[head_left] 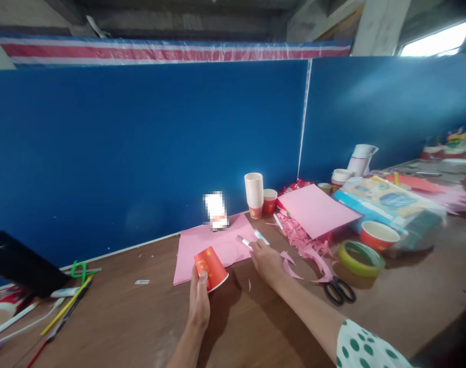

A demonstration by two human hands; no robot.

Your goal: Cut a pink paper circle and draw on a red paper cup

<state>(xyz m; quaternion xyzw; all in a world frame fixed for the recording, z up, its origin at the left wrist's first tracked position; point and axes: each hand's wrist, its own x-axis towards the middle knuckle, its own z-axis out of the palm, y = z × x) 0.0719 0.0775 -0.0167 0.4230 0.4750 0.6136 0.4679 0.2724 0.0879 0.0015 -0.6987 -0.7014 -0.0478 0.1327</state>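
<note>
My left hand (200, 296) is closed around a red paper cup (212, 268), tilted with its white rim toward the lower right. My right hand (266, 261) is over the right edge of a pink paper sheet (190, 250), fingers bent. A white marker (245, 242) shows at its fingertips, apparently pinched by them. Just behind the fingers lies another white stick (261, 237), its kind unclear. A faint round outline marks the pink sheet beside the cup. Black-handled scissors (340, 290) lie to the right of my right forearm, next to curved pink paper scraps (320, 265).
Behind stand a stack of paper cups (254, 191) and a red cup (270, 202). Rightward are a pink sheet (319, 209), yellow-green tape roll (361, 258), red bowl (379, 235), plastic package (394, 202) and white jug (361, 159). Leftward lie a black cylinder (24, 263) and yellow stick (66, 305).
</note>
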